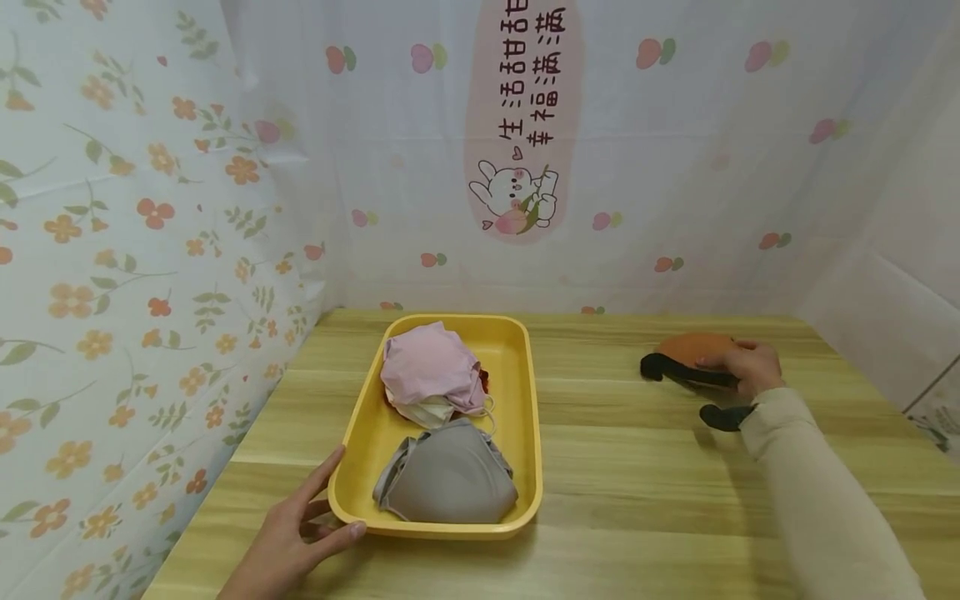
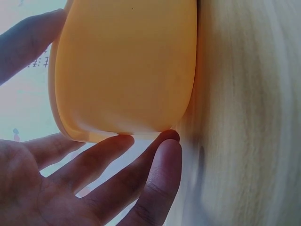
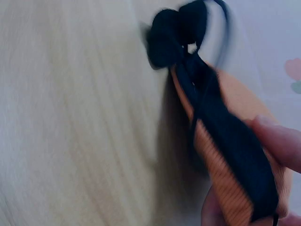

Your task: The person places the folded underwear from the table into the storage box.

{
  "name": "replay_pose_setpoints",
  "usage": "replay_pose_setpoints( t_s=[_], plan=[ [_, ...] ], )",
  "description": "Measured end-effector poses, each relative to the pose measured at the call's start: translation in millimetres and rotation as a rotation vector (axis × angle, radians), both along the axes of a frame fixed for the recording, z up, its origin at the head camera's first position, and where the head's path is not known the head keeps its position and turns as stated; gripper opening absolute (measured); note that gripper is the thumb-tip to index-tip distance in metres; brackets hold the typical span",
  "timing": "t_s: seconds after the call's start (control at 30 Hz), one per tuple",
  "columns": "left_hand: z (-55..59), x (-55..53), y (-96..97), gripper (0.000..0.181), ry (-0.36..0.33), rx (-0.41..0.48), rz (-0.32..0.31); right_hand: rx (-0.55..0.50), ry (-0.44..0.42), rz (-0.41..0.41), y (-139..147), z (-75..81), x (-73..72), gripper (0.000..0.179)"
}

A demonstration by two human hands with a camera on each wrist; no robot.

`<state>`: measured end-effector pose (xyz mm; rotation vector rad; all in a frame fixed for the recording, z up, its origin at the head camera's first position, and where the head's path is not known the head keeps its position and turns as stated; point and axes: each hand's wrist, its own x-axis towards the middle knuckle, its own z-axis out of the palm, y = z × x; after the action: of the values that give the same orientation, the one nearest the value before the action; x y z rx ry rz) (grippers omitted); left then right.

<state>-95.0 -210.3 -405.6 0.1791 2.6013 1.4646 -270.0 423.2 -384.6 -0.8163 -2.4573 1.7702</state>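
A yellow tray point(image 1: 534, 400) stands on the table, holding a pink bra point(image 1: 431, 367) towards its back and a folded grey bra point(image 1: 450, 475) at its front. My left hand point(image 1: 288, 529) is spread around the tray's near-left corner, thumb at the front rim and fingers along the left side. In the left wrist view the fingertips point(image 2: 124, 140) touch the tray's outer wall. Off to the right, my right hand point(image 1: 750, 367) pinches an orange bra point(image 1: 690, 346) with a black band. Its thin dark strap and gathered black fabric point(image 3: 164, 40) blur in the right wrist view.
The wooden table point(image 1: 622, 492) extends between the tray and my right arm. A dark rounded piece point(image 1: 723, 417) lies or hangs beside my right sleeve. Patterned cloth walls point(image 1: 675, 183) close off the back, left and right sides.
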Motion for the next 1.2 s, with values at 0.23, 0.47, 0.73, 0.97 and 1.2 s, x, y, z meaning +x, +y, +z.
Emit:
replay_pose_setpoints(
  t_s=[0.23, 0.47, 0.73, 0.97, 1.2],
  plan=[
    [0.0, 0.3, 0.1, 0.091, -0.015, -0.003, 0.004, -0.240, 0.116, 0.062, -3.5, 7.8, 3.6, 0.109],
    [-1.1, -0.5, -0.3, 0.091, -0.029, -0.001, 0.004, -0.187, 0.218, 0.241, -6.9, 18.9, 4.0, 0.103],
    [-1.5, 0.5, -0.4, 0.092, -0.032, -0.005, 0.011, -0.197, 0.247, 0.358, -22.2, 40.1, 2.3, 0.098],
    [-2.9, -1.8, 0.4, 0.092, -0.032, 0.006, 0.015, -0.245, 0.325, 0.480, -51.1, 70.1, 7.2, 0.084],
    [-4.5, -1.8, -1.7, 0.092, -0.008, 0.007, 0.008, -0.258, 0.341, 0.646, -102.2, 80.2, 8.4, 0.077]
  ],
)
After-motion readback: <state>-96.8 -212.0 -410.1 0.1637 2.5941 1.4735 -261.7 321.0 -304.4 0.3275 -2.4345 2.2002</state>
